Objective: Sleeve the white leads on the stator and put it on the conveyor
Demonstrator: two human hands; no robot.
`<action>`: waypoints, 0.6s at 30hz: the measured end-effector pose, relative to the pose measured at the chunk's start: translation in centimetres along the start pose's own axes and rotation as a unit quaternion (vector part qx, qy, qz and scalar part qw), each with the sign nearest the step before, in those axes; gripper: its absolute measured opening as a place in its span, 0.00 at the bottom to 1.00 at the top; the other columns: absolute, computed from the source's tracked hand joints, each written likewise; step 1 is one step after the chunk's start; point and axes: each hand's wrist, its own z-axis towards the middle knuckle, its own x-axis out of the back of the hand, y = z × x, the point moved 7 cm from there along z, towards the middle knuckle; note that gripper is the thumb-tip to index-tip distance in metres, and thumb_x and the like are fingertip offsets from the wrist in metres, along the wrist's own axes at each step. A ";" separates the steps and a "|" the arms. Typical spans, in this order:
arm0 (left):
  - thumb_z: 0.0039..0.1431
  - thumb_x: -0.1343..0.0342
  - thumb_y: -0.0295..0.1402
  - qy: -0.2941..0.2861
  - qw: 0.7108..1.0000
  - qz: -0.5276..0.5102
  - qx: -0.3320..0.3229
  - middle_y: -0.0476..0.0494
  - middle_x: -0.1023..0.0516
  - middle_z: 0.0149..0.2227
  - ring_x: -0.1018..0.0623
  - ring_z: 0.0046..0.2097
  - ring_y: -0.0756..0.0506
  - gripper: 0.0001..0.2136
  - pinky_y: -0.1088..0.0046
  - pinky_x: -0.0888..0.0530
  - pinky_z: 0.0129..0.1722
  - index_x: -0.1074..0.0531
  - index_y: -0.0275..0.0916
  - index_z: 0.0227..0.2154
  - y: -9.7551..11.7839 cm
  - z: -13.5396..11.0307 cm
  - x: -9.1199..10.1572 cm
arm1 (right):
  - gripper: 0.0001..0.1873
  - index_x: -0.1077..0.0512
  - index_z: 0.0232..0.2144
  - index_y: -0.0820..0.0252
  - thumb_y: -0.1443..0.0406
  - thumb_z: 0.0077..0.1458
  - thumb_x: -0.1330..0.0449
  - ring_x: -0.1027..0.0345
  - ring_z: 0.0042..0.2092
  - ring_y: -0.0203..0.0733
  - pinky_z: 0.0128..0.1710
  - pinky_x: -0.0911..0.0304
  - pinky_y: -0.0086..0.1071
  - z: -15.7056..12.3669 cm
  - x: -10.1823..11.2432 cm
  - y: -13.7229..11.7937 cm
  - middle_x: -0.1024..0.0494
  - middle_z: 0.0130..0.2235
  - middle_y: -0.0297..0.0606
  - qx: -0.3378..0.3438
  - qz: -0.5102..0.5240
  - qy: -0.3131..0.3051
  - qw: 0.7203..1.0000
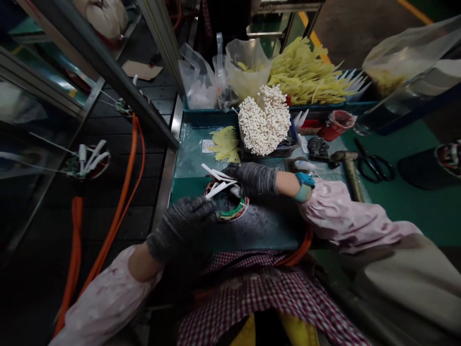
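Gloves of dark knit cover both hands, which meet over a ring-shaped wound stator [230, 204] lying on the near part of the green bench mat [414, 206]. The left hand [182, 230] curls over the stator's near-left edge, fingers bent against it as if bracing it. The right hand [252, 178] lies on the far side, fingers closed about the white sleeved leads [218, 180] that stick out to the left; how firmly it pinches them I cannot tell.

As for progress, several sleeves already sit on the leads, and the windings show green and red beneath. Whether more leads want sleeving is hidden under the hands. A similar stator [88, 161] with white sleeves rests at the far left on the dark slatted surface.

Farther off stands a bundle of white tubes [264, 120] in a dark tray, with yellow insulating slips [226, 144] to its left and a heap of yellow strips [306, 74] behind in a blue bin. To the right lie a hammer [349, 168] and black scissors [374, 166]. An orange cable [122, 202] runs down the left side. The room is dim, with metal framing overhead at left.
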 end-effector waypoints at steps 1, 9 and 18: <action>0.69 0.43 0.17 0.008 1.000 0.006 0.004 0.49 0.10 0.49 0.16 0.51 0.42 0.18 0.64 0.25 0.46 0.17 0.48 0.48 0.1 -0.4 -0.2 | 0.25 0.16 0.58 0.59 0.66 0.58 0.24 0.15 0.52 0.45 0.58 0.22 0.34 -0.6 0.1 0.2 0.10 0.56 0.41 -0.016 0.017 -0.004 1.000; 0.73 0.33 0.39 0.098 0.992 -0.054 0.057 0.55 0.10 0.54 0.19 0.67 0.41 0.04 0.53 0.43 0.78 0.20 0.54 0.47 -1.1 -2.0 -3.0 | 0.15 0.13 0.53 0.48 0.53 0.71 0.33 0.13 0.46 0.57 0.45 0.16 0.45 -14.9 2.9 2.7 0.09 0.47 0.46 -0.156 0.120 0.115 0.974; 0.68 0.28 0.43 0.135 0.966 0.007 0.220 0.51 0.11 0.43 0.17 0.60 0.34 0.10 0.51 0.33 0.65 0.22 0.49 0.41 1.3 -1.7 -5.3 | 0.27 0.21 0.38 0.55 0.42 0.76 0.42 0.31 0.27 0.38 0.26 0.29 0.32 -13.9 2.0 2.1 0.20 0.31 0.36 -0.206 0.175 0.180 0.946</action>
